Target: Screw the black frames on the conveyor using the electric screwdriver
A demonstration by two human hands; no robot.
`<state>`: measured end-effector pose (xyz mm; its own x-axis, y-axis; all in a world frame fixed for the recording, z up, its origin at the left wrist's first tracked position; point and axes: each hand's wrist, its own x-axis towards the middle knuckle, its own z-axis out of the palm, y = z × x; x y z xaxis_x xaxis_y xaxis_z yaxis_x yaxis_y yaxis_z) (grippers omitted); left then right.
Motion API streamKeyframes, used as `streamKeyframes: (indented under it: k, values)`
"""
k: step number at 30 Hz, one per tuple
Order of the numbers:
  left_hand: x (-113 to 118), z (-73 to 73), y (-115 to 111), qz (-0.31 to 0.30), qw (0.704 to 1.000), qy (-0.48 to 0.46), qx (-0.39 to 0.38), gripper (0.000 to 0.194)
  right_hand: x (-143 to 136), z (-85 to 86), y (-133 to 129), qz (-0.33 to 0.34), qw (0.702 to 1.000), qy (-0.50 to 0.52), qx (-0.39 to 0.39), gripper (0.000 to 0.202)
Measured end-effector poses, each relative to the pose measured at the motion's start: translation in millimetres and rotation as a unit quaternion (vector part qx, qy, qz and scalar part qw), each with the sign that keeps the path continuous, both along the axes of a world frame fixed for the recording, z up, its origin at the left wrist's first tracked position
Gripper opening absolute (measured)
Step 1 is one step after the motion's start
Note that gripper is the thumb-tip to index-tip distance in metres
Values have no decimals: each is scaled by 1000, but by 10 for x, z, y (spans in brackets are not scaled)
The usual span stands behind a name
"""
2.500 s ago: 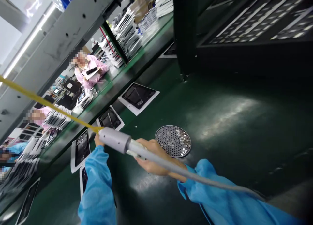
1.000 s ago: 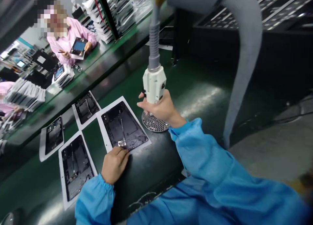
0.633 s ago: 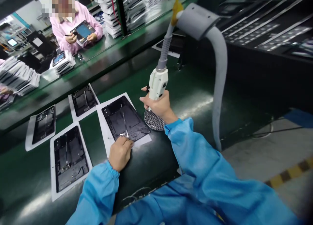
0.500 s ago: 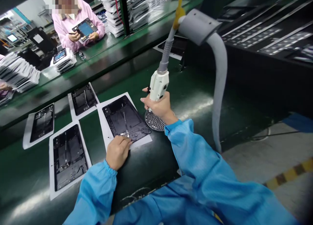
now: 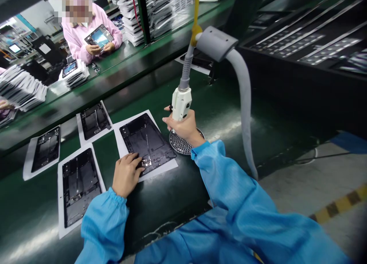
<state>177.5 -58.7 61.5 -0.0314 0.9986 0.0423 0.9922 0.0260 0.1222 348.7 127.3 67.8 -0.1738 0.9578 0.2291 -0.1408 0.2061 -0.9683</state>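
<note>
My right hand (image 5: 186, 129) is wrapped round a white handheld tool (image 5: 181, 103) that hangs from a ribbed grey hose. A round perforated metal disc (image 5: 181, 144) lies on the green bench beneath that hand. Left of it, a black tablet housing (image 5: 147, 141) rests on a white sheet (image 5: 118, 136), with a thin cable and a small board inside. My left hand (image 5: 127, 172) touches the housing's lower left edge, its fingers spread and nothing held in them.
Three more housings on white sheets lie to the left, one of them nearest (image 5: 82, 185). A thick grey hose (image 5: 243, 99) curves down at right. Across the bench a person in pink (image 5: 100, 30) holds a tablet, near paper stacks (image 5: 129, 15).
My left hand has shifted left from the small board to the housing's edge, and its fingers have spread. The tool in my right hand has moved slightly left and stands more upright.
</note>
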Motion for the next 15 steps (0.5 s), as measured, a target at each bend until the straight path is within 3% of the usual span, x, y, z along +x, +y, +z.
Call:
streamKeyframes:
  k: [3, 8, 15]
  values:
    - [55, 51, -32, 11, 1000, 12, -2, 22, -3, 13, 1, 3, 1000, 3, -9, 25]
    - [183, 31, -61, -38, 998, -35, -43, 12, -4, 32, 11, 16, 1000, 5, -14, 23]
    - [37, 67, -91, -39, 997, -7, -72, 14, -16, -5, 27, 17, 1000, 2, -11, 23]
